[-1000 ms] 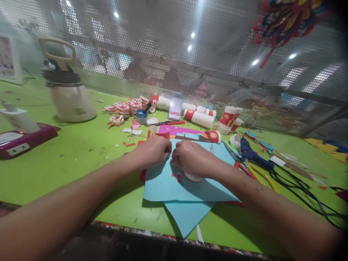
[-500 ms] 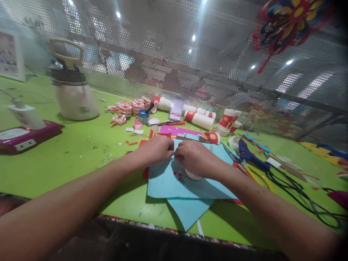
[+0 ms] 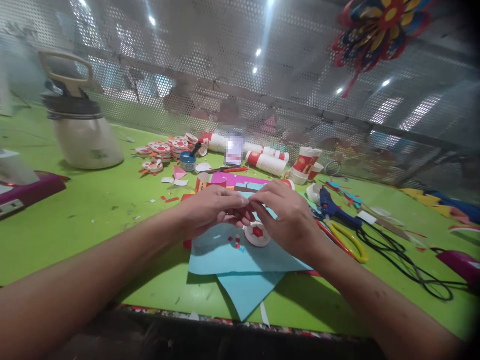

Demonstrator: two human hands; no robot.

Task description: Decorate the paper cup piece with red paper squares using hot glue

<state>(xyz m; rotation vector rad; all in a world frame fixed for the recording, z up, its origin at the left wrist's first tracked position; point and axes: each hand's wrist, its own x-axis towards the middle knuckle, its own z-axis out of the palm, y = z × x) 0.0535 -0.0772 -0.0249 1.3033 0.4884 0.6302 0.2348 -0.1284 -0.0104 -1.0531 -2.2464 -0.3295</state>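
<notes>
Above a blue paper sheet (image 3: pixel 213 262), my left hand (image 3: pixel 219 207) and my right hand (image 3: pixel 285 212) meet at the fingertips. Both are closed in a pinch, and what lies between the fingers is too small to make out. Just below my right hand, a white disc with a red pattern (image 3: pixel 257 233) rests on the sheet, partly covered by that hand. Tiny red and blue paper bits (image 3: pixel 237 243) are scattered to the left of the disc.
Behind my hands lie stacked paper cups (image 3: pixel 266 163), a blue jar (image 3: pixel 188 161) and several red-and-white paper turtles (image 3: pixel 161 148). To the right are a blue glue gun (image 3: pixel 337 207), yellow-handled pliers (image 3: pixel 352 242) and black cable. A large jug (image 3: pixel 84 135) stands left.
My hands have lifted slightly and my left fingers have opened out below the pinch. The disc on the sheet shows more now. The whole view has shifted a little to the right.
</notes>
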